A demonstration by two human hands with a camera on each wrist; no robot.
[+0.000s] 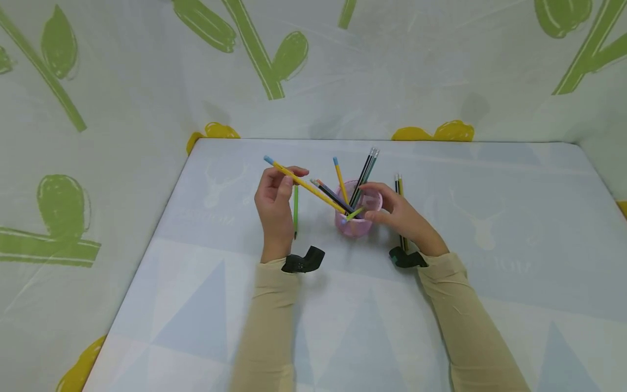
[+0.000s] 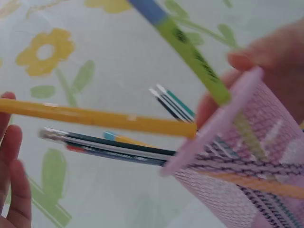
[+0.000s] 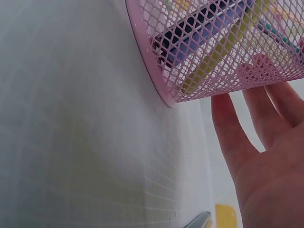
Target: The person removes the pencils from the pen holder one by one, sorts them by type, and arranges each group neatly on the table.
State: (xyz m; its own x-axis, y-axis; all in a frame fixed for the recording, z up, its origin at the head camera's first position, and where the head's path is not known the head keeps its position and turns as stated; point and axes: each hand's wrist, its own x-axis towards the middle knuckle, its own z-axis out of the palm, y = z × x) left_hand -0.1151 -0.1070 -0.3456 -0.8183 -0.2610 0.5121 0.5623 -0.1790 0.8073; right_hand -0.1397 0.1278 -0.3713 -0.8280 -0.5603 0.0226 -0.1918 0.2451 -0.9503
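My left hand (image 1: 276, 209) pinches a yellow pencil (image 1: 313, 189) with a blue end. It slants down to the right, its lower end at the mouth of a pink mesh pencil cup (image 1: 354, 227). In the left wrist view that end of the pencil (image 2: 95, 117) meets or overlaps the rim. My right hand (image 1: 404, 218) holds the cup from the right, thumb in front and fingers behind; the right wrist view shows fingers against the mesh. Several dark pencils (image 1: 364, 174), another yellow pencil (image 1: 340, 177) and a lime-green one (image 1: 355, 213) stand in the cup.
A green pencil (image 1: 296, 212) lies on the table beside my left hand. Right of the cup lie a dark pencil (image 1: 397, 188) and a yellowish one (image 1: 401, 188), partly hidden by my right hand. The pale patterned table (image 1: 196, 305) meets a leaf-printed wall (image 1: 352, 81) behind.
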